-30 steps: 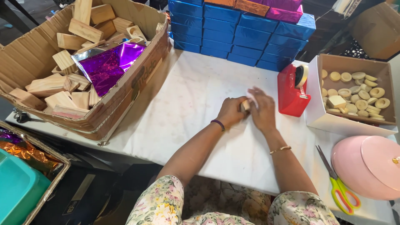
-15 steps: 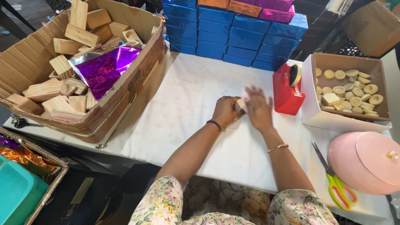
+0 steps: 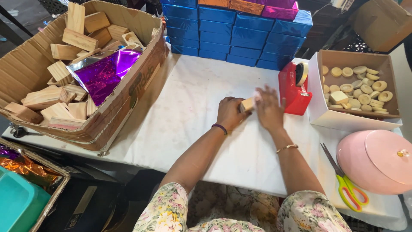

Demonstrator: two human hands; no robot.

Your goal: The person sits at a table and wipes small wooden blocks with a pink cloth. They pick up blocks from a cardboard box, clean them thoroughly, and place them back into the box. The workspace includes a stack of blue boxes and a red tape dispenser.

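The white-covered counter point(image 3: 180, 129) is filling the middle of the view, and sitting on its left edge is the big cardboard box point(image 3: 30, 64), brimming with plain wooden blocks point(image 3: 77, 39) and a crumpled sheet of purple foil point(image 3: 103, 73). Along the back, a wall of blue foil-wrapped boxes point(image 3: 231, 38) is standing stacked, with an orange and a magenta one lying on top. Over on the right, an open white-sided carton point(image 3: 319, 111) is holding pale round wooden discs point(image 3: 365, 88), and just in front of it a pink round lidded tub point(image 3: 373, 161) is resting near the counter's corner. Down at lower left, a teal bin point(image 3: 17, 206) is peeking in beside a basket of orange foil point(image 3: 25, 169). The red tape dispenser point(image 3: 292, 92) is standing just right of the hands, touching or nearly touching the right one. Green-and-yellow-handled scissors point(image 3: 347, 184) are lying beside the pink tub.

Now the action: the left hand point(image 3: 229, 114) is curling around the left side of a small wooden block point(image 3: 247, 104), fingers closed against it. The right hand point(image 3: 270, 109) is pressing on it from the other side, fingers spread and slightly blurred. The block is sitting on the counter, wedged between both hands, just left of the dispenser.
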